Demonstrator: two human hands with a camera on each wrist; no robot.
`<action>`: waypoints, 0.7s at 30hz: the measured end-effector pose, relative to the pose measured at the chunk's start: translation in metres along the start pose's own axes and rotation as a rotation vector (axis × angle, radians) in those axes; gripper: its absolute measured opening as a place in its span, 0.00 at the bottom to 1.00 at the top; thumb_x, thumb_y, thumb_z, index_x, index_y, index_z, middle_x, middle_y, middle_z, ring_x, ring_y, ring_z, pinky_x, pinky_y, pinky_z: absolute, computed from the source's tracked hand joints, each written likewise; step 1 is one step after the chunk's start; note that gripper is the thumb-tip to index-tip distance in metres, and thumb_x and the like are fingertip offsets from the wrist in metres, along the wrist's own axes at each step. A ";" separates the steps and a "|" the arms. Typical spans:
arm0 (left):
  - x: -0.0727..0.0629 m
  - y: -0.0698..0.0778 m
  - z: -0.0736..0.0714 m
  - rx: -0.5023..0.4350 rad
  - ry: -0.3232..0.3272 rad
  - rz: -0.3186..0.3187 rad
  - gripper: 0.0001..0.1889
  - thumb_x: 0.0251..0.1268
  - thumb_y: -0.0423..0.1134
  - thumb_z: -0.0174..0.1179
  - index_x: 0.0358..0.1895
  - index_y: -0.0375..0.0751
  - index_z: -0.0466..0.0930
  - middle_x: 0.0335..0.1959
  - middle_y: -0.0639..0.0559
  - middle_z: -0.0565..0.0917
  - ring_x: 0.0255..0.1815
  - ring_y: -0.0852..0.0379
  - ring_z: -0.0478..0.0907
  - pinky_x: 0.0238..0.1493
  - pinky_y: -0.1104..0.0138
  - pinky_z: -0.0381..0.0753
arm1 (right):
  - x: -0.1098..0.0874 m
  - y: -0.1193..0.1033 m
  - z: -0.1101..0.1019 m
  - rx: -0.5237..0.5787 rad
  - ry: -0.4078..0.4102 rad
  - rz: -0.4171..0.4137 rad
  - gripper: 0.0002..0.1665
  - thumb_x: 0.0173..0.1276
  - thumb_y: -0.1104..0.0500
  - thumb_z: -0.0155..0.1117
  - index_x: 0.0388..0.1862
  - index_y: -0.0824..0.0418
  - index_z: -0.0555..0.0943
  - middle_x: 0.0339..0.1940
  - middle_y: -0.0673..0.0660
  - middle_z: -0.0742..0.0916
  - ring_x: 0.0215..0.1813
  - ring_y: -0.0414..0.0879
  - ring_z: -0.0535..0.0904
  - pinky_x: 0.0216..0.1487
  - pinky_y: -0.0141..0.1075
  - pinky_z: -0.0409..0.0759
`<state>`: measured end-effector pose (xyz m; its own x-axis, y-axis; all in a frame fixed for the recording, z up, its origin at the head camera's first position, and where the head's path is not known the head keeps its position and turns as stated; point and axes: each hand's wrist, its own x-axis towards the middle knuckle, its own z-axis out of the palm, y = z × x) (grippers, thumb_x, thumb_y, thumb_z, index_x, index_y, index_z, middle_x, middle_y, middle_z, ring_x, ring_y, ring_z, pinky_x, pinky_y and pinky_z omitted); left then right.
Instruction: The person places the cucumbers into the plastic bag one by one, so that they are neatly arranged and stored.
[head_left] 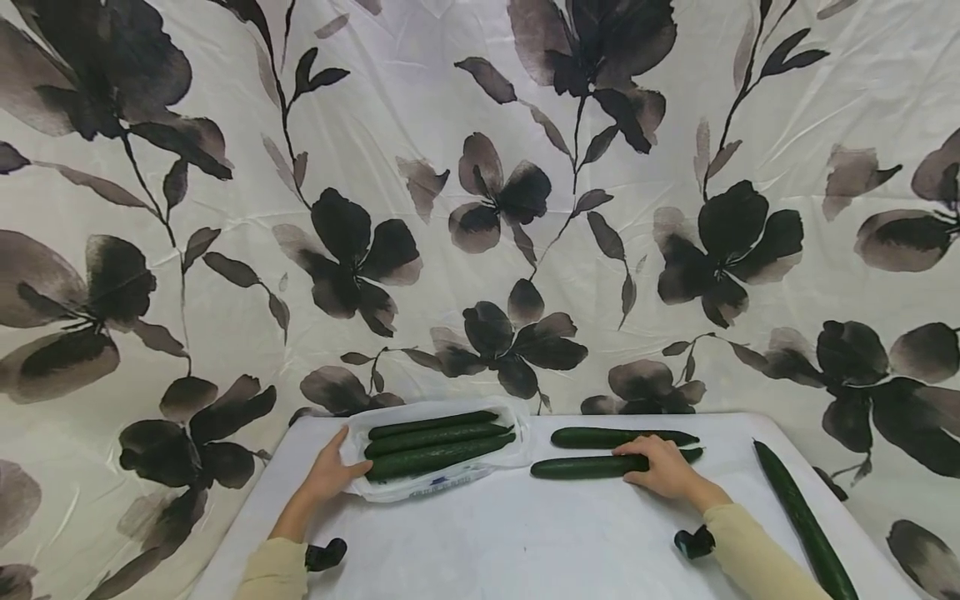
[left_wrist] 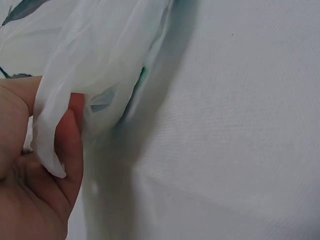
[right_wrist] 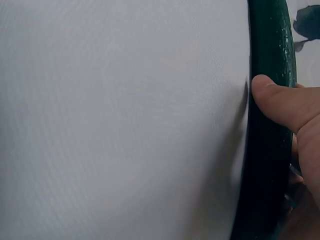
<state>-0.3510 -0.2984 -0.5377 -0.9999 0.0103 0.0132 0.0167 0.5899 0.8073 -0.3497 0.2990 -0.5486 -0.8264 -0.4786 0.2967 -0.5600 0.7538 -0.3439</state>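
In the head view, a white plastic bag (head_left: 450, 482), spread wide like a tray, holds three dark green cucumbers (head_left: 442, 457) side by side. At its left end my left hand (head_left: 328, 468) grips the rim. The left wrist view shows a fold of the thin, translucent plastic (left_wrist: 52, 125) between the thumb and curled fingers of that hand (left_wrist: 37, 185). To the right of the bag, my right hand (head_left: 663, 468) holds the nearer of two cucumbers lying parallel. Close up, its thumb (right_wrist: 272, 95) presses along the side of this cucumber (right_wrist: 265, 165), while the other fingers are mostly hidden behind it.
Just behind the held cucumber lies a second one (head_left: 592, 437). Another long cucumber (head_left: 802, 517) rests at a slant near the right edge of the white table (head_left: 517, 550). A floral curtain (head_left: 420, 275) hangs directly behind the table.
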 end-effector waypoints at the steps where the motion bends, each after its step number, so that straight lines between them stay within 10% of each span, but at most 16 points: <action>1: -0.001 0.000 0.001 -0.006 0.005 0.000 0.50 0.60 0.35 0.67 0.74 0.21 0.39 0.73 0.23 0.47 0.74 0.29 0.43 0.71 0.42 0.48 | -0.001 0.000 0.001 0.008 0.007 -0.016 0.22 0.57 0.55 0.75 0.53 0.52 0.84 0.46 0.48 0.85 0.46 0.50 0.76 0.42 0.45 0.67; 15: 0.001 -0.002 0.008 -0.070 0.036 -0.055 0.49 0.61 0.34 0.66 0.75 0.25 0.39 0.74 0.25 0.45 0.74 0.29 0.42 0.70 0.41 0.49 | -0.004 -0.021 0.005 0.099 0.133 -0.030 0.24 0.59 0.63 0.72 0.56 0.54 0.81 0.52 0.49 0.84 0.54 0.54 0.77 0.51 0.57 0.69; 21: 0.000 -0.003 0.009 -0.077 0.034 -0.064 0.49 0.62 0.36 0.65 0.76 0.27 0.38 0.75 0.26 0.44 0.74 0.29 0.41 0.70 0.42 0.48 | 0.000 -0.039 0.000 0.117 0.172 -0.043 0.25 0.58 0.64 0.73 0.55 0.52 0.81 0.47 0.44 0.82 0.48 0.46 0.74 0.44 0.44 0.65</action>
<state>-0.3508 -0.2936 -0.5455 -0.9983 -0.0535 -0.0216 -0.0465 0.5245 0.8501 -0.3274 0.2692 -0.5355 -0.7847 -0.4180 0.4577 -0.6062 0.6718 -0.4257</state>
